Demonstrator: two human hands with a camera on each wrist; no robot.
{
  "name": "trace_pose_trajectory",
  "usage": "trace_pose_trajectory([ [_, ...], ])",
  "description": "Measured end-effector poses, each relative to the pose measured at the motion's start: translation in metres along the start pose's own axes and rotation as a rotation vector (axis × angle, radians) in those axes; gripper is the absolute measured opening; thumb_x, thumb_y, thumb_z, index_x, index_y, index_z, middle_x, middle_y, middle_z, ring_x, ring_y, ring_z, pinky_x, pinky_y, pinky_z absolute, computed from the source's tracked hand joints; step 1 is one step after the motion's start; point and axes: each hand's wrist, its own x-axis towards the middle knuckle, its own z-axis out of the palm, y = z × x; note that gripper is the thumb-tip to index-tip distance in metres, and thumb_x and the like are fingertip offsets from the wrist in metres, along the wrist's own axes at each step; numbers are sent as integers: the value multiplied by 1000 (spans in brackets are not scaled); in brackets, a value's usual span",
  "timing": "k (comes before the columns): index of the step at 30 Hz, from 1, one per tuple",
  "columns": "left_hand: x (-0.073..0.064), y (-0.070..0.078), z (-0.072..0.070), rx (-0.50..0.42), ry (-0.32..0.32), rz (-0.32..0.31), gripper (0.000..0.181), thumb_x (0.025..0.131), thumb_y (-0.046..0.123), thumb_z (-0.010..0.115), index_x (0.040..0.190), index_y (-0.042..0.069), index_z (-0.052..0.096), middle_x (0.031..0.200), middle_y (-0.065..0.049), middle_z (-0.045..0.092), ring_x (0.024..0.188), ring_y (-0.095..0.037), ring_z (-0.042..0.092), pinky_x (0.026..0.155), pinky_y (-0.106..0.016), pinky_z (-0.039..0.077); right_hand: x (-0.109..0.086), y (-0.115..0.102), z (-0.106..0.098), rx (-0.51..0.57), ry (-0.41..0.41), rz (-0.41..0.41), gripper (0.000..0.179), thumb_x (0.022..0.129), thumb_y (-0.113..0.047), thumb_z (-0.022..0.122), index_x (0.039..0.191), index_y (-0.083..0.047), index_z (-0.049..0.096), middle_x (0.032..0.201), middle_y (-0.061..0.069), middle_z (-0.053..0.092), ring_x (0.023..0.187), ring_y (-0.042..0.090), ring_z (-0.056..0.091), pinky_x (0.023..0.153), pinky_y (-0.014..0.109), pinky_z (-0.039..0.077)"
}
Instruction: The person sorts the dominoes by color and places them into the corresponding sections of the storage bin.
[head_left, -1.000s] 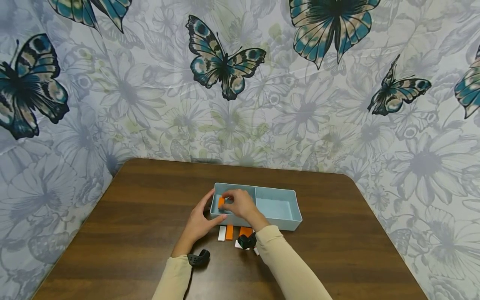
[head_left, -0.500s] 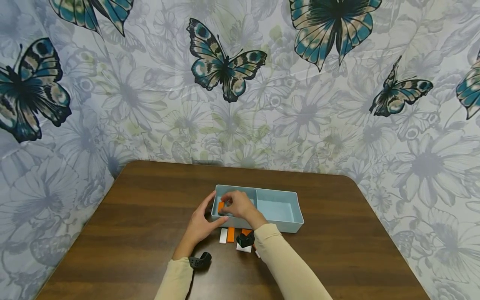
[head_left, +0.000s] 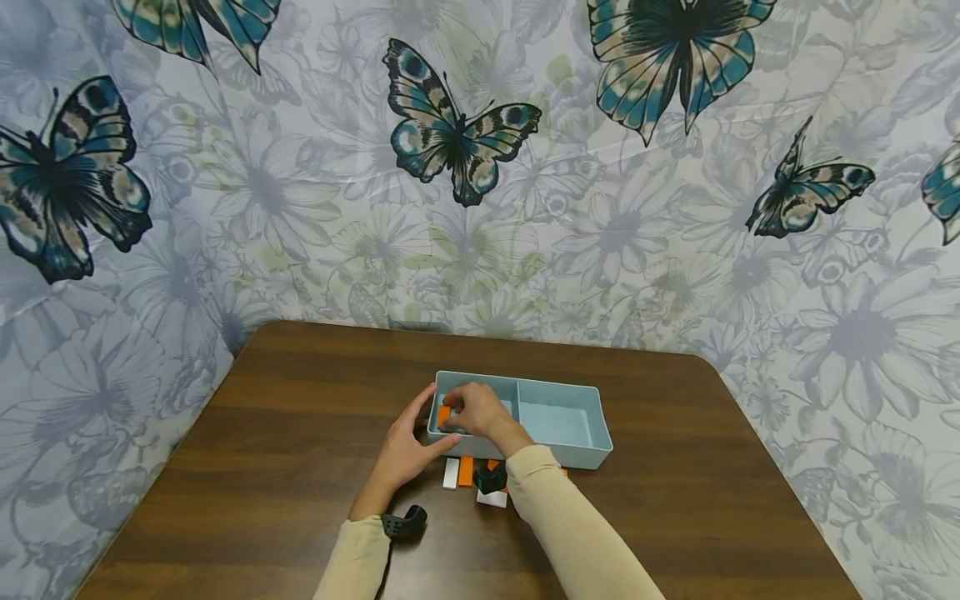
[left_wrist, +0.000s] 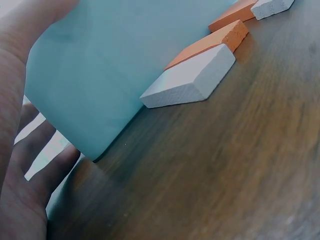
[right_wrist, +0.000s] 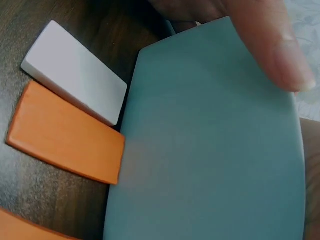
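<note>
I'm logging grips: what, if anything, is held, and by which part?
The left hand holds the blue box by its left end, thumb at the near rim. The right hand appears to pinch an orange block inside; its exact contact is unclear.

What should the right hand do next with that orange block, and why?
Probably set the orange block down: the right hand already holds it inside the left compartment of the blue box, whose end the left hand holds.

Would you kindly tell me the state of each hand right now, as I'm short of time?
Left hand: gripping the blue box at its left end.
Right hand: pinching an orange block inside the box's left compartment.
</note>
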Motion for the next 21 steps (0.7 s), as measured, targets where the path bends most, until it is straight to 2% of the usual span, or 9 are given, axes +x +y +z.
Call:
trace_pose_trajectory([
  [11,-1,-1,0,-5,-7,-1,91,84,39,87,160,34,37,158,-6,47,123,-33,61,103,-57,50,4,-1,4,-38,4,-43,35,85,-24,87,116,-9,78,108,4,77,97,20,70,85,34,58],
  [16,-1,-2,0,-11,-3,6,91,84,38,87,160,35,37,154,-8,51,122,-33,61,103,-57,49,5,-3,5,-44,2,-52,35,85,-23,86,116,-8,77,108,6,76,97,21,69,87,36,58],
  [21,0,-2,0,4,-1,11,91,84,39,87,160,35,37,156,-7,49,122,-33,61,104,-57,49,7,-4,6,-51,3,-54,34,86,-23,86,116,-9,77,107,6,76,98,22,69,87,37,58],
])
